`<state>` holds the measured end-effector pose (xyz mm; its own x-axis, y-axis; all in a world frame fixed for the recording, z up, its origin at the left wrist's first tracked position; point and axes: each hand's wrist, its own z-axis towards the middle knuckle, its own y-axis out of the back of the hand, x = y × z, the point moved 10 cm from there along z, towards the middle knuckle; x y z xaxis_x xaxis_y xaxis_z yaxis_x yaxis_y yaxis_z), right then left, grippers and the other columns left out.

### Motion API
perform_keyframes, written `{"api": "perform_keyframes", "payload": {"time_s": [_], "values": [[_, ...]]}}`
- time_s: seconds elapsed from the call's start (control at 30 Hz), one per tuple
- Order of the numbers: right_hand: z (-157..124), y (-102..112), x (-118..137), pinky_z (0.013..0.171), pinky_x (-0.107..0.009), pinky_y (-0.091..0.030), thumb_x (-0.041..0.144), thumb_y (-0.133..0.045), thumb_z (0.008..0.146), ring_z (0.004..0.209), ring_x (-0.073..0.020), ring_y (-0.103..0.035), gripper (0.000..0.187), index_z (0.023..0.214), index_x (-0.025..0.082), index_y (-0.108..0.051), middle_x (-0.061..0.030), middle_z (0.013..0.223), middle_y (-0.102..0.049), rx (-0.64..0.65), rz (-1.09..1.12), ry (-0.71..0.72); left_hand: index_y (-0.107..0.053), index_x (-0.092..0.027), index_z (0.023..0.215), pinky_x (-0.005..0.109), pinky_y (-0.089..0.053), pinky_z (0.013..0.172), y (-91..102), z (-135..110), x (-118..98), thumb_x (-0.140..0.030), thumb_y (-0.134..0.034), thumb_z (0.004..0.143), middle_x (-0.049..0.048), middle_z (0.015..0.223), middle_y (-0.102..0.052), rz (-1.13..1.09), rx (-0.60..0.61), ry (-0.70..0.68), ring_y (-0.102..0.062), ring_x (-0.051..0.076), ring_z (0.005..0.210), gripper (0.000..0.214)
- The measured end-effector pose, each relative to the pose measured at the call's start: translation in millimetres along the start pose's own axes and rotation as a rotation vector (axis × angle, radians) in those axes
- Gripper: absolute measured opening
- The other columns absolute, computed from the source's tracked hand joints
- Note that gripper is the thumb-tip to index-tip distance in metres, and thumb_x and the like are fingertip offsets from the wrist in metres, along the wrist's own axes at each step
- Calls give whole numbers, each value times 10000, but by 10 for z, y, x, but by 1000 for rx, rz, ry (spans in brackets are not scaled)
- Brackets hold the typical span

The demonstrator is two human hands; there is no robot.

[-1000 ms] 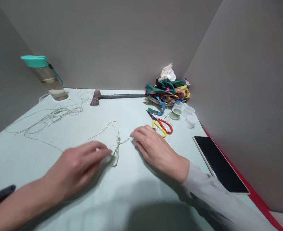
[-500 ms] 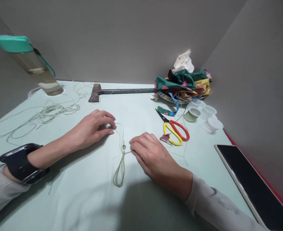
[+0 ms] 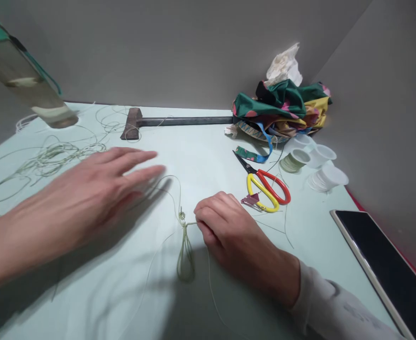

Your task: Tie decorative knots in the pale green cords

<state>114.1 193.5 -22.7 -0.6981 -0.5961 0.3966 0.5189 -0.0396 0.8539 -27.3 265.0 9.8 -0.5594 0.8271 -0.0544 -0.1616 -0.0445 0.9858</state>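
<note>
A thin pale green cord has a small knot (image 3: 182,216) at the middle of the table, with a narrow loop (image 3: 185,265) hanging below it. My right hand (image 3: 225,231) lies just right of the knot, its fingers closed on the cord end. My left hand (image 3: 87,189) is blurred above the pale green tabletop (image 3: 200,141), fingers spread and holding nothing. Its fingertips are left of the knot, not touching it. A loose tangle of the same cord (image 3: 48,160) lies at the far left.
Red-and-yellow-handled scissors (image 3: 267,191), a small cord spool (image 3: 292,161) and white plastic cups (image 3: 326,178) sit at the right. Behind them is a crumpled fabric pile (image 3: 282,106). A dark tablet (image 3: 374,264) lies at right, a long-handled hammer (image 3: 133,123) at back, a water bottle (image 3: 27,75) at left.
My left hand has swung left and opened, moving away from the knot. My right hand stays by the knot, and the view has tilted so the table sits higher in the frame.
</note>
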Motion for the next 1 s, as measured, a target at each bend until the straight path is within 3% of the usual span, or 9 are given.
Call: {"api": "perform_keyframes", "payload": {"time_s": [0.07, 0.13, 0.23, 0.33, 0.47, 0.63, 0.9, 1.0], "values": [[-6, 5, 12, 865, -397, -470, 17, -476, 1009, 923, -232, -562, 220, 950, 108, -668, -119, 1018, -710, 1, 6, 0, -482, -324, 1588, 618, -393, 1226, -76, 49, -223, -216, -372, 1097, 76, 1668, -515, -98, 8, -145, -487, 357, 1508, 515], [-11, 8, 21, 860, -394, -466, 18, -478, 1005, 918, -232, -564, 222, 930, 105, -668, -119, 1002, -706, 5, 11, 0, -463, -310, 1594, 529, -356, 1279, -184, 115, -355, -208, -386, 1122, 49, 1622, -577, -233, 38, -192, -509, 291, 1510, 489], [-10, 11, 24, 843, -387, -458, 33, -479, 1012, 909, -231, -564, 223, 926, 102, -673, -115, 988, -706, 14, 21, 0, -573, -200, 1474, 422, -501, 1083, -269, 197, -374, -163, -413, 1127, 88, 1332, -722, -302, 25, -134, -650, 271, 1265, 384], [-1, 14, 14, 834, -377, -453, 51, -472, 1027, 902, -226, -554, 227, 939, 110, -672, -107, 989, -706, 22, 38, -4, -693, -180, 1243, 358, -513, 851, -250, 189, -377, -180, -459, 1120, 58, 1033, -728, -306, -22, -141, -658, 236, 975, 264], [-4, 7, 13, 830, -369, -451, 72, -442, 1044, 886, -221, -544, 246, 947, 129, -661, -101, 981, -709, 37, 63, -9, -685, -223, 1104, 347, -505, 810, -204, 89, -377, -153, -467, 1091, 45, 998, -695, -309, -57, -162, -631, 230, 946, 229], [-16, -2, 34, 839, -371, -458, 84, -440, 1049, 900, -223, -563, 241, 954, 132, -657, -105, 995, -716, 46, 81, 5, -635, -215, 1099, 361, -519, 874, -175, -10, -451, -90, -457, 1056, 94, 1252, -646, -280, -59, -139, -628, 249, 1102, 221], [5, -15, 28, 853, -366, -462, 92, -438, 1053, 907, -223, -570, 237, 955, 145, -647, -103, 990, -715, 47, 103, 0, -608, -198, 1227, 415, -508, 801, -241, -44, -533, -137, -452, 1070, 79, 1071, -683, -218, -58, -133, -638, 258, 930, 230], [10, -19, 23, 855, -362, -462, 98, -446, 1052, 901, -219, -570, 230, 943, 145, -643, -100, 982, -713, 43, 111, 6, -620, -212, 1122, 409, -486, 757, -270, -71, -528, -99, -456, 1064, 55, 1004, -676, -202, -57, -142, -610, 245, 870, 208]]}}
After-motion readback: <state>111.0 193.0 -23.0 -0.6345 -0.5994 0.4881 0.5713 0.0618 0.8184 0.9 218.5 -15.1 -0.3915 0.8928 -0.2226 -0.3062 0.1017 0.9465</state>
